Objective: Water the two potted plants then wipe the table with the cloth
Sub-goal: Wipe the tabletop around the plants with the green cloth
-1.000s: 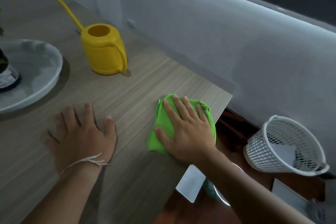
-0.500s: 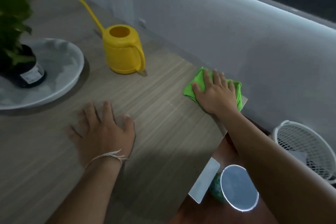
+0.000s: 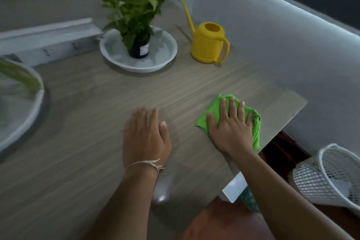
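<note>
Two hands flat on table [image 3: 93, 115]: right hand [image 3: 230, 128] spread, pressing green cloth [image 3: 215, 105] near watering can [image 3: 207, 45]; left hand [image 3: 145, 138] open, empty. One potted plant [image 3: 134, 6] standing in dish [image 3: 165, 58].

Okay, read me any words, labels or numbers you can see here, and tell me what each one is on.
Nothing here can be read.
Black plant pot: it carries a white label, but the print is too small and blurred to read.
Yellow watering can, green cloth, white basket: no text visible.
</note>
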Action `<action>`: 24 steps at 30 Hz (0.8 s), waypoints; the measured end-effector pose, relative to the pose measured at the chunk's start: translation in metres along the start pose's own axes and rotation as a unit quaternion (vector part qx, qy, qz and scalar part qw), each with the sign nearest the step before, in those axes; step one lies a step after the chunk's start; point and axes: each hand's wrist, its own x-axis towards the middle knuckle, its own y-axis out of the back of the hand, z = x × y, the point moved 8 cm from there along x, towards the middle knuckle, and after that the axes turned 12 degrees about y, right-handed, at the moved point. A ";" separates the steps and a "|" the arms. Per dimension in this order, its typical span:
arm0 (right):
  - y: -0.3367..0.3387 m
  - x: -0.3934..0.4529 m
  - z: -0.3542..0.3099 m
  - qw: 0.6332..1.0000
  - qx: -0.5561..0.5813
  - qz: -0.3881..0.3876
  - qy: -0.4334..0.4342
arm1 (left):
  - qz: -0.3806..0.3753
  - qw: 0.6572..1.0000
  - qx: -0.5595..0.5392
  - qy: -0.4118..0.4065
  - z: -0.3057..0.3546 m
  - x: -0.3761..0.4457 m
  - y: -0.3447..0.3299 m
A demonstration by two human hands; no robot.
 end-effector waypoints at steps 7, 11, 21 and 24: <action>-0.033 -0.089 -0.185 0.996 -0.002 -0.014 0.092 | 0.039 0.996 0.042 0.070 -0.216 -0.060 0.106; -0.053 -0.147 -0.289 0.988 -0.011 -0.021 0.154 | 0.053 0.988 0.065 0.133 -0.341 -0.102 0.168; -0.101 -0.324 -0.541 0.909 -0.021 -0.036 0.416 | 0.045 0.968 0.086 0.230 -0.507 -0.223 0.258; -0.105 -0.346 -0.557 0.885 -0.030 -0.036 0.464 | 0.051 0.968 0.081 0.234 -0.511 -0.226 0.258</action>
